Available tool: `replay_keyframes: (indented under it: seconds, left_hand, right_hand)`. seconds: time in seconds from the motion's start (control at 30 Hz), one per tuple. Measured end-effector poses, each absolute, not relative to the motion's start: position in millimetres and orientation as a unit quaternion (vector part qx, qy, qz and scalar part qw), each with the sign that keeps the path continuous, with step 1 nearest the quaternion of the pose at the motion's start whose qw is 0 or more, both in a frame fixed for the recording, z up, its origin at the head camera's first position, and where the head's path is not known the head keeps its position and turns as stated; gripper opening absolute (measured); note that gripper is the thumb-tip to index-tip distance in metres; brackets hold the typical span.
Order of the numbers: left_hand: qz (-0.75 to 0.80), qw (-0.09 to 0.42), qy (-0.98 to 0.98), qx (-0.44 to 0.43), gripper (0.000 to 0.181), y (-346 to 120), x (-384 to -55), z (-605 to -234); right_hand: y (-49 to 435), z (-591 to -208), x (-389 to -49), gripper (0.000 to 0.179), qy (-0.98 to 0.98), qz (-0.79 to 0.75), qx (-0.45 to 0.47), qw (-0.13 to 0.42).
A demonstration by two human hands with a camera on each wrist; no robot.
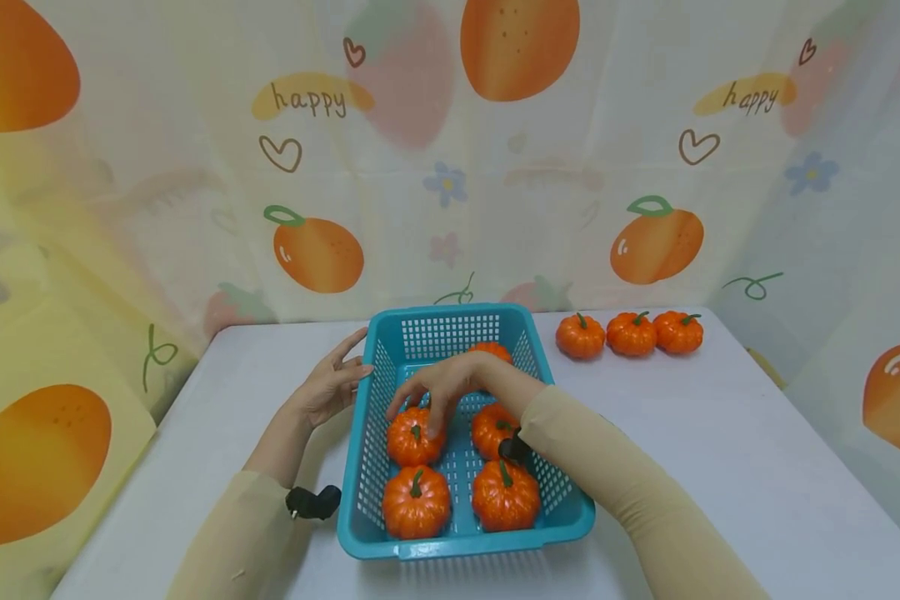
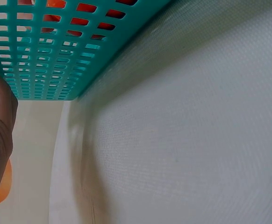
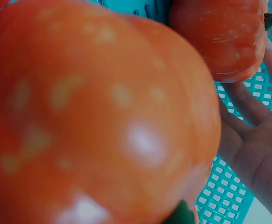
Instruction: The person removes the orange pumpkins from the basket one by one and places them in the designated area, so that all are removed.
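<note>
While the left hand (image 1: pixel 330 390), fingers straight, touches the blue basket (image 1: pixel 465 547) | right hand (image 1: pixel 447 382) curls its fingers round an orange pumpkin (image 1: pixel 407 443) inside — left side, middle | three more pumpkins (image 1: pixel 632 337) on the counter (image 1: pixel 727 450)

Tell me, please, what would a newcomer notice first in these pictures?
The turquoise basket of orange pumpkins, central on the table, probably draws the eye first. Inside, the right hand curls over one pumpkin, while the left hand is at the basket's left side. Three more pumpkins line up at the table's back right.
</note>
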State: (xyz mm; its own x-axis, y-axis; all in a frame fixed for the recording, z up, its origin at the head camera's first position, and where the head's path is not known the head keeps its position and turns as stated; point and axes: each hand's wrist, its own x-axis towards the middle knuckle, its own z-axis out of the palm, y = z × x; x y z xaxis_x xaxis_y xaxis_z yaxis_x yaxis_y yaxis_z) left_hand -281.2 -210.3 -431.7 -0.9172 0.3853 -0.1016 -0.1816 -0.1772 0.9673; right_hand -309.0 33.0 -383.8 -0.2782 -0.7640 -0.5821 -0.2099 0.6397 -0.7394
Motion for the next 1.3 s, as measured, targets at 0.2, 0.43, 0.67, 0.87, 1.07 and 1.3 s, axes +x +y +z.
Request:
replay_keyframes:
  seconds: [0.2,0.43,0.67,0.87,1.07,1.3]
  left_hand:
    - [0.763,0.190,0.613,0.075,0.075,-208.6,-282.6,-431.0]
    - [0.763,0.188,0.613,0.076,0.075,-208.0,-282.1,-429.3]
    - [0.763,0.191,0.612,0.079,0.074,-207.5,-283.6,-430.0]
    - [0.766,0.194,0.608,0.077,0.074,-208.6,-282.5,-429.5]
    - [0.768,0.199,0.604,0.078,0.076,-207.8,-278.1,-423.0]
    - [0.762,0.197,0.612,0.078,0.078,-207.3,-276.4,-422.4]
  right_hand:
    - [33.5,-383.9,-308.2,0.063,0.752,-0.262,-0.321,0.512]
    - [33.8,-384.0,-307.7,0.061,0.756,-0.262,-0.318,0.508]
    - [35.5,-380.7,-307.5,0.059,0.767,-0.270,-0.308,0.494]
    - [41.2,-371.9,-309.7,0.059,0.759,-0.290,-0.322,0.485]
    - [48.1,-360.9,-312.5,0.060,0.758,-0.303,-0.353,0.458]
    - [56.8,-349.0,-314.0,0.059,0.750,-0.332,-0.362,0.443]
